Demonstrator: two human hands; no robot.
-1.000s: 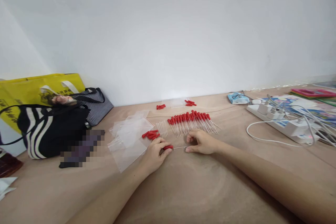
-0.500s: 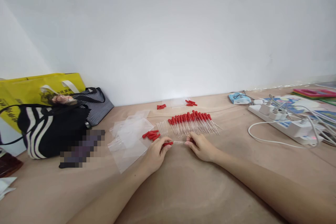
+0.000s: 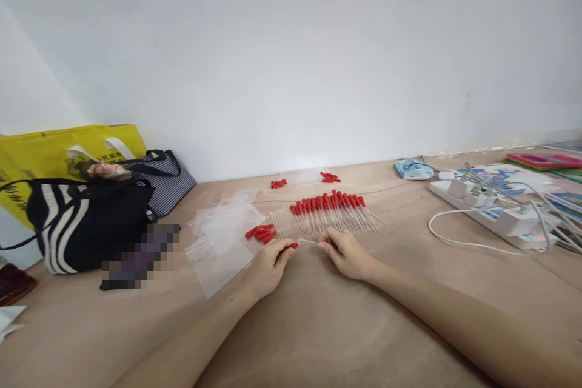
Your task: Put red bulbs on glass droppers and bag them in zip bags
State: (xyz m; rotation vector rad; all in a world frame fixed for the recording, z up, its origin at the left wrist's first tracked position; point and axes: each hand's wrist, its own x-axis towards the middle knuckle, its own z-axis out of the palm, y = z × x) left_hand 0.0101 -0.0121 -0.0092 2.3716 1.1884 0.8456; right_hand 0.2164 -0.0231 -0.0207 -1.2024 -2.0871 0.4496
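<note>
I have one view to work from, the camera worn on the person's head. It looks from above the near side of the table (image 3: 313,327), forward and down, so both forearms run in from the bottom edge and the left hand (image 3: 268,264) and right hand (image 3: 344,254) sit a little below the middle. They are near enough for me to tell the fingers apart, though small in the frame. The tilt is gentle: the wall (image 3: 291,60) behind the table fills the upper half. My picture is wide, reaching from the black bag (image 3: 104,224) at left to the power strip (image 3: 488,215) at right.
</note>
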